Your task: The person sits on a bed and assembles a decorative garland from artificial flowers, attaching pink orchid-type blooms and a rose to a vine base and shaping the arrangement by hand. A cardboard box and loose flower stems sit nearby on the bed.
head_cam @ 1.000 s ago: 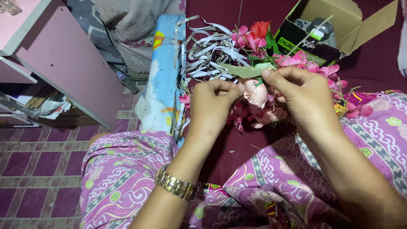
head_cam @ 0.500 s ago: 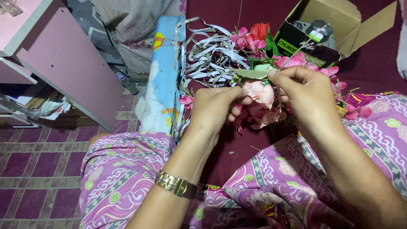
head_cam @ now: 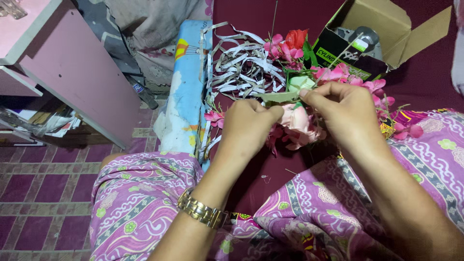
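Observation:
My left hand [head_cam: 249, 126] and my right hand [head_cam: 340, 112] are raised over my lap, both pinching a pale green strip [head_cam: 280, 96] stretched between them. Just below the strip, between the hands, sits a pale pink artificial rose [head_cam: 297, 123] with darker pink petals under it. A gold watch [head_cam: 202, 211] is on my left wrist. My knees are covered by purple patterned cloth [head_cam: 137, 193].
A heap of pink and red artificial flowers [head_cam: 295, 43] and grey paper strips [head_cam: 241, 63] lies on the maroon surface ahead. An open cardboard box [head_cam: 372, 29] stands at the back right. A pink cabinet [head_cam: 72, 67] is at the left, a blue patterned cushion [head_cam: 186, 96] beside it.
Both hands have shifted slightly toward me and the green strip now lies flatter between them. The pink rose has come into clearer view below my fingers.

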